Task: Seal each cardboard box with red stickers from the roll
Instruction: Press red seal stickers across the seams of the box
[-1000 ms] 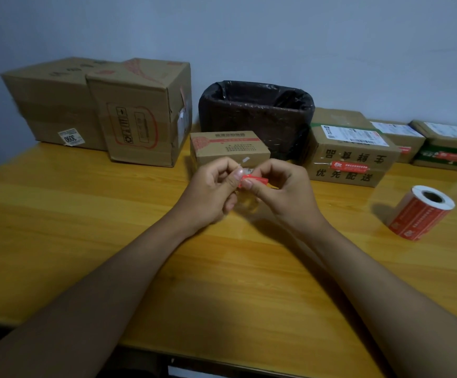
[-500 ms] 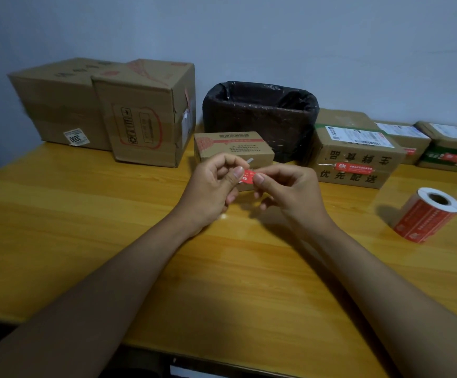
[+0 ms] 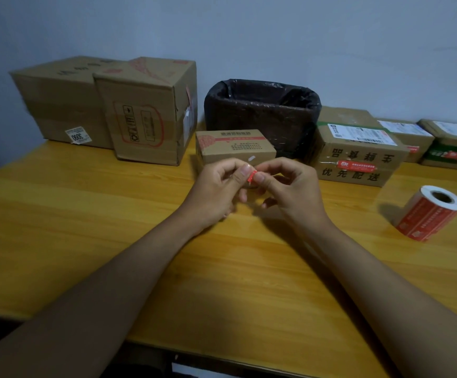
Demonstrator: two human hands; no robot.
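My left hand (image 3: 219, 189) and my right hand (image 3: 287, 186) meet above the table's middle and together pinch a small red sticker (image 3: 251, 177) between thumbs and fingertips; most of it is hidden by my fingers. Just behind them lies a small cardboard box (image 3: 234, 145) with red print. The red sticker roll (image 3: 430, 212) lies on its side at the right. A box with a red sticker on its front (image 3: 358, 156) stands right of centre.
Two large cardboard boxes (image 3: 66, 105) (image 3: 148, 110) stand at the back left of the wooden table (image 3: 85, 227). A bin with a black liner (image 3: 262, 113) sits at the back centre. Two more labelled boxes (image 3: 410, 137) (image 3: 453, 145) line the far right.
Both hands stayed close together in front of the small box. The visible red sticker strip between the fingers has shrunk as the fingers worked over it.
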